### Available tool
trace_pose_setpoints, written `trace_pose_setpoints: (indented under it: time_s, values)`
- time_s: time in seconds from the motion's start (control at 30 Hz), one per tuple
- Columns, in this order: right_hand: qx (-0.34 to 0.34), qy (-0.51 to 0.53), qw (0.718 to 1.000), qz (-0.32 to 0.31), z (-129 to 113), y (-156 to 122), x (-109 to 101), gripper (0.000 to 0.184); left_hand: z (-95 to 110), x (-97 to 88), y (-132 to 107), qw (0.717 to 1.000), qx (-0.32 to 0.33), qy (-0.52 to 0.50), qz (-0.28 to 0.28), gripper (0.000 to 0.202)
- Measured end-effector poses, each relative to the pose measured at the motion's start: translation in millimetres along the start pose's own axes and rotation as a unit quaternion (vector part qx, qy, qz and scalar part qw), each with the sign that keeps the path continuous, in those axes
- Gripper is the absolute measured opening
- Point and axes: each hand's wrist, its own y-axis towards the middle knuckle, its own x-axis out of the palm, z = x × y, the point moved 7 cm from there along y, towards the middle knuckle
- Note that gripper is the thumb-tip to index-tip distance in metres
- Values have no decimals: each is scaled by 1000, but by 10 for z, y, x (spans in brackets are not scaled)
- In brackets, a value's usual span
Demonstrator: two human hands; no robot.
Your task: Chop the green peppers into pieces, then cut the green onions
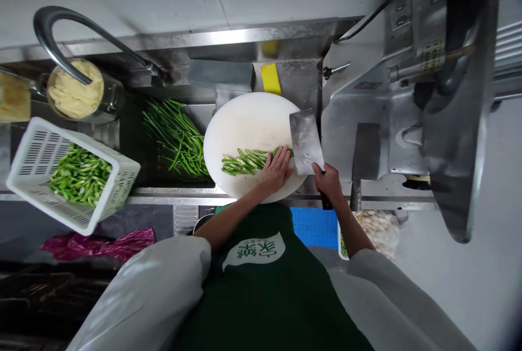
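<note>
A round white cutting board (pixel 248 117) lies on the steel counter. A bundle of green beans (pixel 242 161) stretches across its near part. My left hand (pixel 277 170) presses down on the right end of the bundle, fingers curled together over the beans. My right hand (pixel 328 179) grips the handle of a broad steel cleaver (pixel 305 141), whose blade stands just right of my left fingers at the bean ends.
Whole green beans (pixel 177 136) lie heaped left of the board. A white slotted basket (pixel 36 149) of cut beans sits tilted at the left. A metal pot (pixel 77 90) of pale strips stands under a faucet (pixel 61 19). A steel machine (pixel 432 100) fills the right.
</note>
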Motion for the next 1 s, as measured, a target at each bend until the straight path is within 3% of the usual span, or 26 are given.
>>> trace_pose_setpoints:
  time_s: [0.17, 0.33, 0.47, 0.57, 0.63, 0.7, 0.8, 0.9, 1.0]
  values:
    - [14, -73, 997, -14, -85, 4, -2, 48, -44, -8, 26, 1000, -4, -6, -3, 64]
    - [16, -159, 987, -1, -324, 54, 145, 48, -60, -1, 4, 1000, 9, -12, 1, 65]
    - [22, -166, 986, 1, -458, 93, 213, 46, -40, -2, 53, 1000, 7, -19, -1, 65]
    - [4, -137, 990, -8, -476, 92, 125, 43, -12, -120, 33, 999, 25, -31, -7, 64]
    - [-9, -106, 994, 1, -420, 72, -16, 44, -65, -285, -107, 998, 43, -37, -3, 62]
    - [-7, -81, 996, 25, -279, 37, -198, 46, -284, -487, -364, 999, 13, -29, 20, 64]
    - [6, -68, 997, 46, 33, -57, -418, 43, -873, -730, -868, 986, -144, 9, 86, 87]
    - [28, -36, 999, 25, 339, -198, -448, 41, -1259, -702, -1173, 969, -225, 30, 93, 111]
    - [74, 30, 997, -17, 516, -346, -281, 43, -1311, -557, -1092, 972, -221, 29, 73, 113]
